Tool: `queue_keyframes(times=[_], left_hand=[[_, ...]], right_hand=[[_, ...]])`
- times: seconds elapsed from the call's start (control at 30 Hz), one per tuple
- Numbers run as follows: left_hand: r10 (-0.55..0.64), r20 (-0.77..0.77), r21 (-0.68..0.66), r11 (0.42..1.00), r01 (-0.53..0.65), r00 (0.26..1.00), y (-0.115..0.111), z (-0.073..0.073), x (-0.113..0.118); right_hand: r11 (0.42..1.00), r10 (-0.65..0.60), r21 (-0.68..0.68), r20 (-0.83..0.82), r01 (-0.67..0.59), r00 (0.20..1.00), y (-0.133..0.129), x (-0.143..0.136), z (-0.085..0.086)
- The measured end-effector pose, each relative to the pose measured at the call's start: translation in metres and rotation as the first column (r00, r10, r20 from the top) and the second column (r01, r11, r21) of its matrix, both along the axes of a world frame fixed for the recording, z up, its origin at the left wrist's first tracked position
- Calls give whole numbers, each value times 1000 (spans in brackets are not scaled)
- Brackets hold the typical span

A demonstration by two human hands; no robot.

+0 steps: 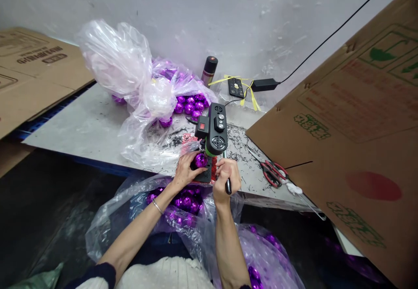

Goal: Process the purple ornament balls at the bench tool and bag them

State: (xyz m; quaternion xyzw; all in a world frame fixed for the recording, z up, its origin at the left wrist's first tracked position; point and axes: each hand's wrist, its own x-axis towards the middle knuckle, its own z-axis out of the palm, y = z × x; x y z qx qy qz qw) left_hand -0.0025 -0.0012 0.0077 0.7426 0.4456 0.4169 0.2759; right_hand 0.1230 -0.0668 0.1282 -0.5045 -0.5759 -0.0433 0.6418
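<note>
Pressing: a person's left hand cups a shiny purple ball against the foot of a small black bench machine at the near edge of the grey table.
Lever: the right hand is clenched around a black handle just beside the machine, fingers wrapped fully round it.
Left grip: fingers curl over and behind the ball, grasping it in place directly under the machine's green-ringed head.
Risk, slip: the ball looks smooth and round; if the head comes down off centre, it could well skid out from the fingers and roll off the table edge.
Risk, fingers: the left fingertips sit right beside the working point, so a quick pull on the handle could pinch them.
Risk, crack: too hard a pull might dent or split the thin shell.
Count, machines: one, with a red switch.
Count, scissors: one red-handled pair, lying to the right of the hands.
Count, bags: one clear bag of purple balls on the table, two more bags of balls on the lap; the balls are too many to count.
Count, cans: one dark spray can by the wall.
Count, cardboard: one large printed sheet leaning at right, more at left.
</note>
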Motion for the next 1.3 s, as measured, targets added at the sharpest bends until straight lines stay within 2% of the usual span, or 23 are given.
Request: queue_keyframes(times=[0.13, 0.33, 0.43, 0.63, 0.73, 1.3], left_hand=[[-19, -9, 12, 1000, 19, 1000, 0, -7, 2], [-4, -54, 30, 1000, 6, 999, -2, -9, 2], [-6, -47, 31, 999, 8, 999, -3, -8, 3], [-16, -30, 33, 999, 17, 999, -4, -8, 2], [-17, -34, 18, 1000, 18, 999, -4, -7, 2], [-24, -10, 13, 1000, 24, 1000, -4, -6, 3]], right_hand=[[1000, -5, 16, 0, 5, 1000, 0, -1, 1], [1000, 6, 18, -40, -6, 999, -1, -3, 0], [999, 16, 37, -55, -14, 998, -1, -3, -10], [994, -1, 111, -53, 7, 999, 6, -3, -41], [990, 4, 143, -69, 6, 998, 9, -3, -47], [986, -2, 164, -38, 9, 999, 12, -2, -49]])
